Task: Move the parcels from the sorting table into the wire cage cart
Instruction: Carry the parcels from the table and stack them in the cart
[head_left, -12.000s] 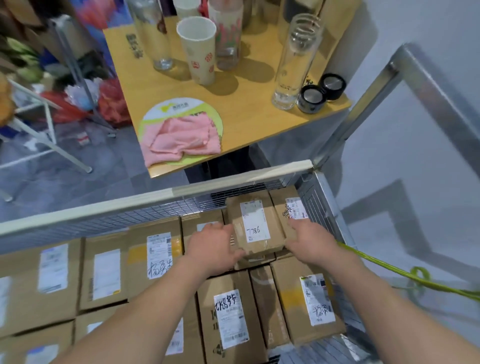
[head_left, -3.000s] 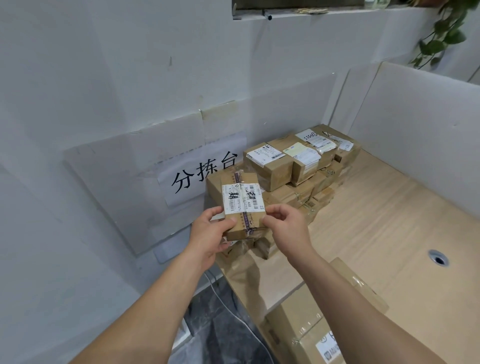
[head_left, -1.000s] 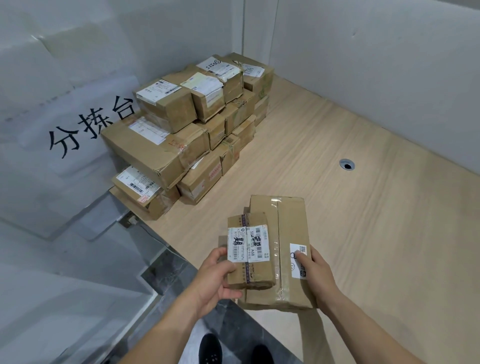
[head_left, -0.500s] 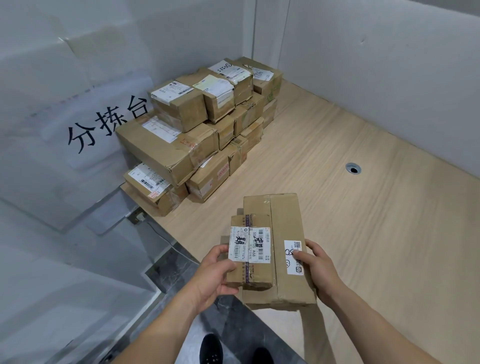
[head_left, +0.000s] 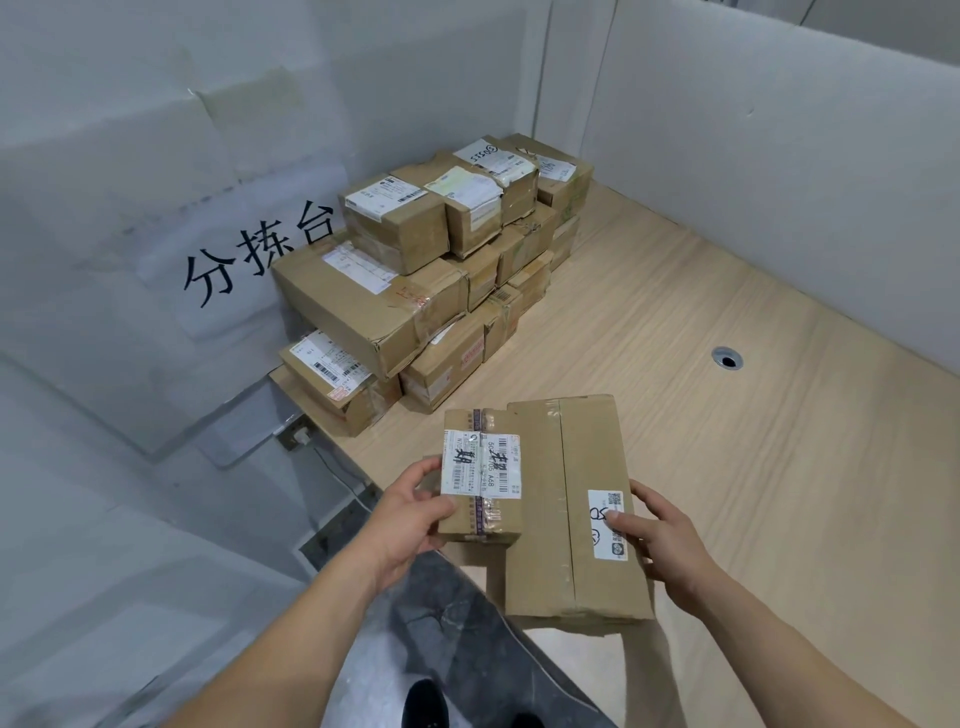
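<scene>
— While you stand at the near edge of the surface (head_left: 753, 467), where is the small parcel (head_left: 480, 475)?
— On top of the long parcel (head_left: 569, 512), over its left half. Your left hand (head_left: 410, 519) has its grip curled round the small one's left side, thumb on the label.
— And your right hand (head_left: 662, 540)?
— Its grip holds the long parcel's right edge, thumb on the white sticker. Both parcels run lengthwise away from you, far ends pointing toward the wall behind the surface.
— The stack of parcels (head_left: 431, 270)?
— Well beyond the long parcel, to its far left, against the wall sign (head_left: 254, 249).
</scene>
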